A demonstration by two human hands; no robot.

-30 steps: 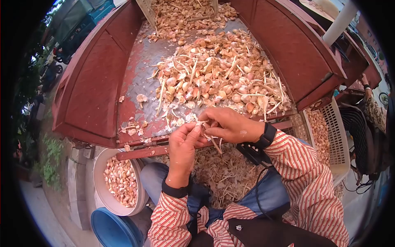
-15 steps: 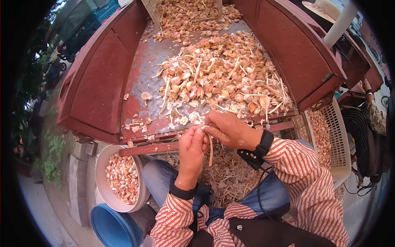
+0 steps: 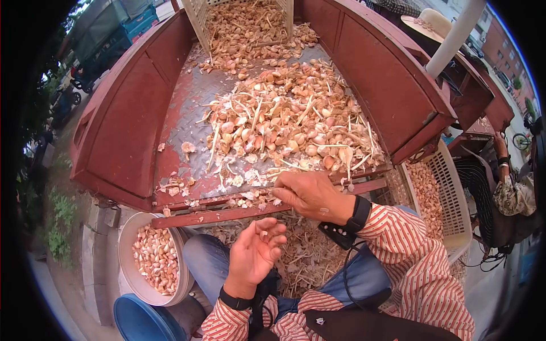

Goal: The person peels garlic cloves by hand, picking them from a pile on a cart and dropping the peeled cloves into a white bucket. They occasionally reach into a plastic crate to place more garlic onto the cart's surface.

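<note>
My left hand (image 3: 253, 253) is raised palm up below the truck bed's edge, its fingers loosely curled around a small pale garlic clove (image 3: 263, 233). Above and to its right, my right hand (image 3: 313, 196) is closed at the front edge of the bed, thumb pressed toward the fingers; what it pinches is hidden. Just beyond it spreads a heap of garlic cloves (image 3: 296, 128) with dry stalks and skins among them. Papery skins (image 3: 250, 177) lie along the edge near the right fingertips.
Red side walls (image 3: 375, 62) flank the metal bed. A crate (image 3: 196, 25) of garlic stands at the back. Lower left are a white bucket (image 3: 126, 250) of cloves and a blue bucket (image 3: 133, 318). A plastic crate (image 3: 452, 193) stands right; another person's arm (image 3: 501, 150) is beyond.
My hands have come apart: the left has dropped lower and turned palm up, while the right stays near the edge. The stalk hanging between them is out of sight. The view has shifted slightly.
</note>
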